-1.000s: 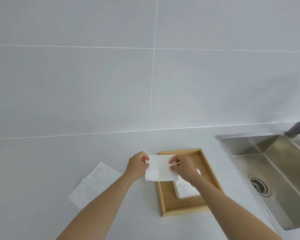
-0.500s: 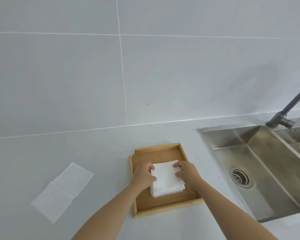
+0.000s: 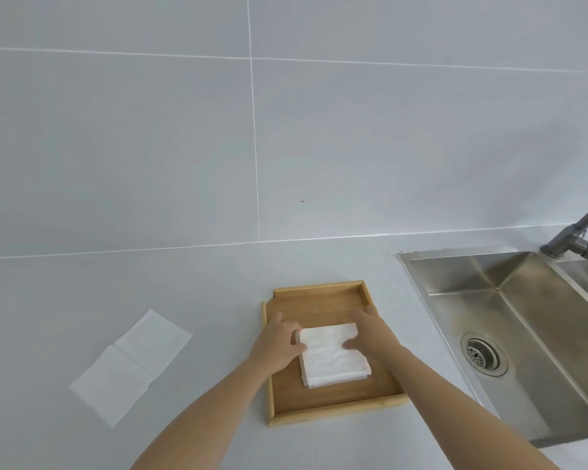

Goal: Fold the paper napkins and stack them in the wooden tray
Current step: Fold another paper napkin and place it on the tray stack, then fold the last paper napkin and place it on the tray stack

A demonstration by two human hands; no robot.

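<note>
White unfolded napkin (image 3: 131, 366) waits at nine o'clock on the counter (image 3: 201, 300). Left hand (image 3: 277, 346) and right hand (image 3: 370, 334) have lowered the folded napkin onto the stack (image 3: 331, 354) in the tray (image 3: 319, 296), grip relaxed flat; one remains.

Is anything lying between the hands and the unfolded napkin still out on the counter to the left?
Nothing visible does. The unfolded napkin lies flat on bare counter left of the wooden tray. Both the left hand and right hand rest on the folded stack inside the tray.
</note>
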